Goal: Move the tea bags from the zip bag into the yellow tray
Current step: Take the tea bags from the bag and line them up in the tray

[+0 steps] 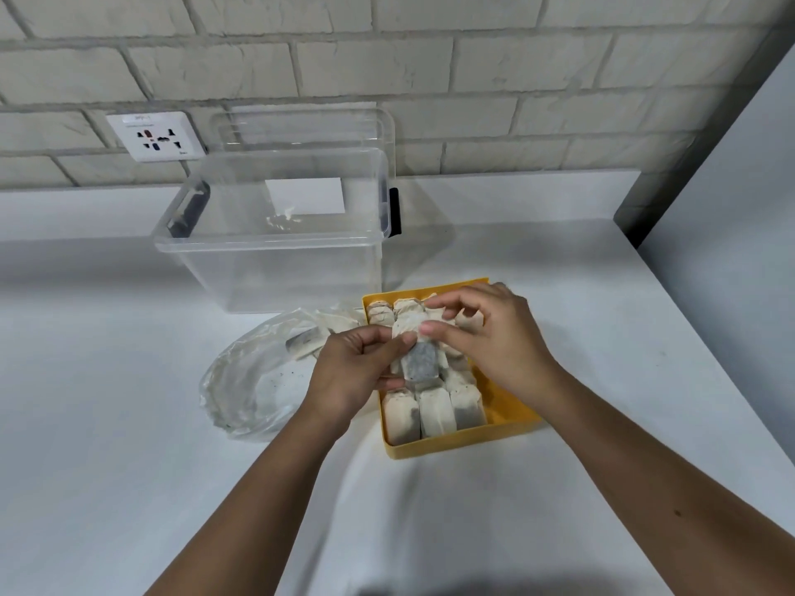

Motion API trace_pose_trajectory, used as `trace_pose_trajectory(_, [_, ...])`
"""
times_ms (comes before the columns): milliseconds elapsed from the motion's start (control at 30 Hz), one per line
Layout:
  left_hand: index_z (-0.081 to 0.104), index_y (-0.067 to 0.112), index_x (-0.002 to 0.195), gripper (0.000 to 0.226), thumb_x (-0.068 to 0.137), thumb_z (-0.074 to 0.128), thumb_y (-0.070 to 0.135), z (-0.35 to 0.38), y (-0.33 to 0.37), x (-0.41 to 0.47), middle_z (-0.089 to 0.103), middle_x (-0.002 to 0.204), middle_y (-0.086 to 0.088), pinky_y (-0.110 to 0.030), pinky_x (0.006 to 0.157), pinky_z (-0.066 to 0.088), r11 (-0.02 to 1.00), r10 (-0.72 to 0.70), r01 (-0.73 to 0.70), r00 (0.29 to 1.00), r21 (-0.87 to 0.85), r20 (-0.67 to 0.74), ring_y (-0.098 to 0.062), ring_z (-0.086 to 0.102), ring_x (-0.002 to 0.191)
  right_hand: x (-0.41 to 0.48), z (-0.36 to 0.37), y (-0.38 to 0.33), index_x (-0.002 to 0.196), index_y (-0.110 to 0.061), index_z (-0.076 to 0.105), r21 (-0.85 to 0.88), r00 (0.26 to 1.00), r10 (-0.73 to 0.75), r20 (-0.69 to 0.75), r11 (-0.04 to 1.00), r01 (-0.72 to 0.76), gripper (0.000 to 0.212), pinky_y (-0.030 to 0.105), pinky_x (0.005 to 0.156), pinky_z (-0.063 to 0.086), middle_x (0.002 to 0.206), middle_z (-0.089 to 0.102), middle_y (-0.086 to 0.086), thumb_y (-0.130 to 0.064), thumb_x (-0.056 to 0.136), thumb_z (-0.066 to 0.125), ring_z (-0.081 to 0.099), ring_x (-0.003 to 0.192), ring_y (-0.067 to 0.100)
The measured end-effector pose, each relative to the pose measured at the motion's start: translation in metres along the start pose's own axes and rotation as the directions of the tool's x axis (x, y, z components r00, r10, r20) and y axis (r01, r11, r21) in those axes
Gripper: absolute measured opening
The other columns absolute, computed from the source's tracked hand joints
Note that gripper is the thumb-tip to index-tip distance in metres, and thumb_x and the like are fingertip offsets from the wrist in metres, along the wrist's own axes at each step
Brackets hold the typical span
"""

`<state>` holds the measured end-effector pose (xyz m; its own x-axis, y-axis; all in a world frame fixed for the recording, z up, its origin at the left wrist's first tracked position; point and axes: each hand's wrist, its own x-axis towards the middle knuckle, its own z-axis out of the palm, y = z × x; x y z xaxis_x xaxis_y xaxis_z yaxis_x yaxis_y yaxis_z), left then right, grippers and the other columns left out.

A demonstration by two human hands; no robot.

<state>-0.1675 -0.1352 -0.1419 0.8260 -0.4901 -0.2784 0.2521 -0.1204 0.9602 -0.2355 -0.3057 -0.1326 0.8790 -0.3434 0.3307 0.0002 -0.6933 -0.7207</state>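
Both hands pinch one tea bag (419,359) above the yellow tray (507,417): left hand (357,372) low, right hand (486,333) high. The tray's right strip is bare; the zip bag (254,380) touches its left edge.

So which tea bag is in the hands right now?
The tea bag held above the yellow tray, pinched by the left hand and right hand, dark contents showing. The rest lie in the tray or the zip bag.

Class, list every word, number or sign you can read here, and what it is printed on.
No text can be read.
Wall socket: tiny print at top and lower right, too blurred.
White label on clear box: blank.
Tea bags, yellow tray: no print seen.
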Motion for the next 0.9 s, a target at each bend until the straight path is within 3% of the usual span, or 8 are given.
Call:
trace_pose_trajectory(67, [0.070,-0.002,0.093,0.017,0.090,0.071,0.014,0.003,0.000,0.000,0.056,0.047,0.011,-0.024,0.060,0.061,1.000,0.006,-0.006,1.000,0.001,0.002,-0.001,0.057,0.045,-0.006,0.001,-0.003,0.096,-0.031,0.072,0.002,1.000,-0.021,0.009,1.000,0.021,0.035,0.042,0.078,0.050,0.076,0.063,-0.017,-0.055,0.071,0.073,0.056,0.072,0.005])
trace_pose_trajectory(167, [0.070,-0.001,0.093,0.016,0.090,0.071,0.014,0.006,0.002,-0.002,0.056,0.048,0.012,-0.022,0.058,0.060,1.000,0.000,0.001,1.000,-0.018,0.016,-0.001,0.055,0.046,-0.013,0.000,-0.002,0.094,-0.025,0.071,0.014,1.000,0.009,0.017,1.000,-0.009,0.031,0.031,0.065,0.051,0.072,0.063,-0.016,-0.039,0.070,0.084,0.053,0.058,0.009])
trace_pose_trajectory(300, [0.077,0.007,0.094,0.017,0.088,0.072,0.022,0.006,0.001,-0.005,0.065,0.081,-0.016,-0.023,0.061,0.060,0.996,-0.045,0.047,0.999,-0.073,0.029,-0.023,0.059,0.072,-0.019,-0.003,-0.007,0.100,-0.025,0.070,0.078,0.996,0.081,0.040,0.993,-0.084,0.031,0.030,0.067,0.053,0.074,0.066,-0.012,-0.025,0.072,0.085,0.056,0.059,0.013])
trace_pose_trajectory(367, [0.077,0.009,0.095,0.017,0.088,0.071,0.024,0.007,0.001,-0.008,0.069,0.090,-0.019,-0.024,0.062,0.060,0.991,-0.070,0.074,0.997,-0.115,0.034,-0.027,0.064,0.077,-0.021,-0.005,-0.008,0.104,-0.027,0.069,0.128,0.994,0.108,0.032,0.986,-0.111,0.035,0.029,0.068,0.054,0.075,0.067,-0.010,-0.022,0.073,0.084,0.059,0.062,0.014])
trace_pose_trajectory(633, [0.075,0.009,0.093,0.014,0.091,0.069,0.022,0.007,0.005,-0.009,0.077,0.084,-0.012,-0.026,0.064,0.062,0.973,-0.127,0.130,0.991,-0.191,0.028,-0.019,0.073,0.068,-0.027,-0.015,-0.002,0.108,-0.027,0.070,0.291,0.985,0.160,0.058,0.942,-0.170,0.034,0.018,0.073,0.052,0.079,0.064,-0.005,-0.015,0.078,0.080,0.061,0.071,0.011])
trace_pose_trajectory(767, [0.074,0.006,0.097,0.017,0.091,0.069,0.021,0.012,0.005,-0.008,0.077,0.087,-0.015,-0.024,0.060,0.061,0.971,-0.138,0.145,0.989,-0.192,0.048,-0.020,0.074,0.070,-0.025,-0.016,-0.001,0.097,-0.025,0.075,0.204,0.975,0.171,0.139,0.959,-0.198,0.022,0.016,0.072,0.052,0.076,0.069,-0.010,-0.016,0.077,0.080,0.064,0.071,0.007])
trace_pose_trajectory(900, [0.075,0.004,0.100,0.022,0.092,0.068,0.023,0.019,0.004,-0.007,0.077,0.089,-0.017,-0.023,0.059,0.060,0.972,-0.146,0.158,0.986,-0.173,0.080,-0.022,0.075,0.071,-0.027,-0.009,-0.003,0.095,-0.023,0.076,0.128,0.979,0.168,0.112,0.975,-0.182,0.020,0.011,0.068,0.049,0.070,0.065,-0.016,-0.015,0.077,0.080,0.060,0.066,0.000])
